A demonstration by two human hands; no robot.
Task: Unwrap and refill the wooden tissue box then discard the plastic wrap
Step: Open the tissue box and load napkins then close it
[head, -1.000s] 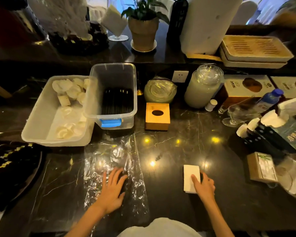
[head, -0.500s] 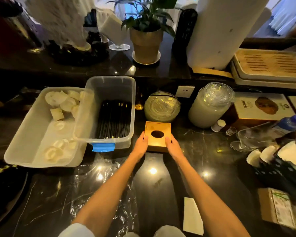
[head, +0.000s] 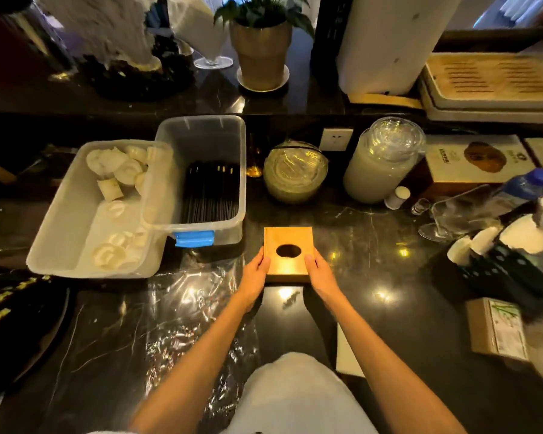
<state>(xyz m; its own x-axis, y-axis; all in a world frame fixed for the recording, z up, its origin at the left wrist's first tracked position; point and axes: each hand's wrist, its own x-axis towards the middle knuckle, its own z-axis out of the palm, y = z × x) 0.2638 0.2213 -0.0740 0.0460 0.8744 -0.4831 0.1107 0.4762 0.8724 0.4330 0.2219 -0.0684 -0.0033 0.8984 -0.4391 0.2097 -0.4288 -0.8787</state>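
Observation:
The square wooden tissue box [head: 295, 238] with an oval hole in its top sits at the middle of the dark marble counter. My left hand [head: 254, 278] grips its left side and my right hand [head: 322, 277] grips its right side. The clear plastic wrap [head: 188, 308] lies flat and crinkled on the counter under my left forearm. A white stack of tissues [head: 345, 355] lies near the front edge, partly hidden by my right forearm.
A clear bin of black sticks [head: 207, 186] and a white tub of paper pieces [head: 63, 233] stand at the left. Glass jars [head: 381, 161], a water bottle [head: 524, 189], a black holder [head: 508, 270] and a cardboard pack [head: 496, 328] crowd the right.
Both hands left the wrap and the tissue stack, reached forward, took the wooden box by its sides and drew it closer to me.

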